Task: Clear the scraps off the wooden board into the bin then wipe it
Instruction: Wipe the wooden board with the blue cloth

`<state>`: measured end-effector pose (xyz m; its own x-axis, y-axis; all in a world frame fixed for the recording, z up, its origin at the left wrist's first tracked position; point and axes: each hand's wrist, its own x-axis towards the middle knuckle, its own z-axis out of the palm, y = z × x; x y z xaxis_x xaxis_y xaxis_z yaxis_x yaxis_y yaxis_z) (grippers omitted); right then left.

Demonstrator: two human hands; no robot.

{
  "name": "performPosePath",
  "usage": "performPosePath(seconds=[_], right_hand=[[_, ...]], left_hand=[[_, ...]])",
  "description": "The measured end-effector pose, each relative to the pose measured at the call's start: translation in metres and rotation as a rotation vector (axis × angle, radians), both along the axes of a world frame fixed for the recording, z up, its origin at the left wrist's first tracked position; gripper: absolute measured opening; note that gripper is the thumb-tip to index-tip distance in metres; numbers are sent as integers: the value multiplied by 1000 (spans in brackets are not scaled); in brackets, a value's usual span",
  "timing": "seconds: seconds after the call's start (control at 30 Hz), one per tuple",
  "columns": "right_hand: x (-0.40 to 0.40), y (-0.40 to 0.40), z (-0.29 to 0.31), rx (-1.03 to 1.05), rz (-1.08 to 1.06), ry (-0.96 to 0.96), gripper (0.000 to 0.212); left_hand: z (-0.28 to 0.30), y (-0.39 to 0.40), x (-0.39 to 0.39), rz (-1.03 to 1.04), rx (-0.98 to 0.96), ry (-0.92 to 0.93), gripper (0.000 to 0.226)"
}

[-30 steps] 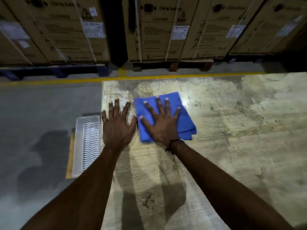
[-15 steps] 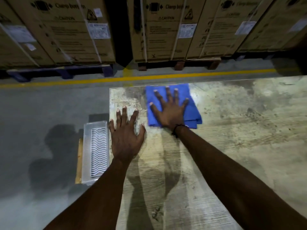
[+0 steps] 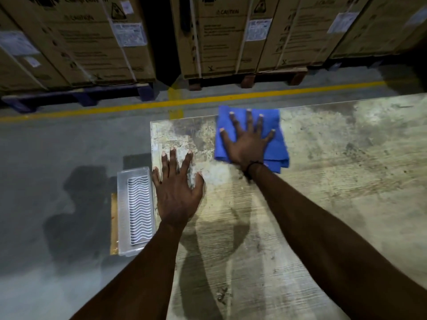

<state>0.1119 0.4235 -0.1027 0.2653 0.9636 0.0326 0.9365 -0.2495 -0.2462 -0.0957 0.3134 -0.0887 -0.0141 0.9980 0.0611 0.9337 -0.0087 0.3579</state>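
Both hands lay flat, fingers spread, on the stained wooden board: the right hand pressing a blue cloth at its far edge, the left hand near the clear bin on the grey warehouse floor.

Wooden board, pale, stained, w/ scuffed grain. On it: folded blue cloth at far edge, right hand flat on top; left hand flat near left edge. Clear plastic bin sits on grey floor just beside board's left edge.
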Motion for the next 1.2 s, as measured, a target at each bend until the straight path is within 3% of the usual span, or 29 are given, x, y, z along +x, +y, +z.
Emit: performPosePath(seconds=[0.13,0.27,0.37,0.47,0.53,0.7,0.83,1.0,1.07,1.2], right_hand=[[-45,-16,-4,13,430,-34,70],[24,7,0,24,211,-71,70],[87,30,10,-77,14,25,69],[83,31,8,-93,-76,41,69],[49,8,5,-54,-26,3,71],[-15,-111,9,-11,370,-84,70],[41,-78,6,3,230,-98,70],[80,-10,10,-85,-28,32,71],[58,-29,7,-53,-10,18,72],[6,-140,9,-9,252,-90,71]], left_hand=[[-2,1,-3,-2,-1,6,69],[0,0,-1,2,7,-16,66],[2,-1,1,10,10,-4,65],[3,0,1,11,4,-13,65],[2,0,1,6,5,-11,66],[-3,1,-1,1,35,11,67],[0,0,0,0,23,-13,66],[2,-1,0,4,12,-13,65],[1,-1,0,-2,10,-10,65],[-1,0,-2,-8,17,6,66]])
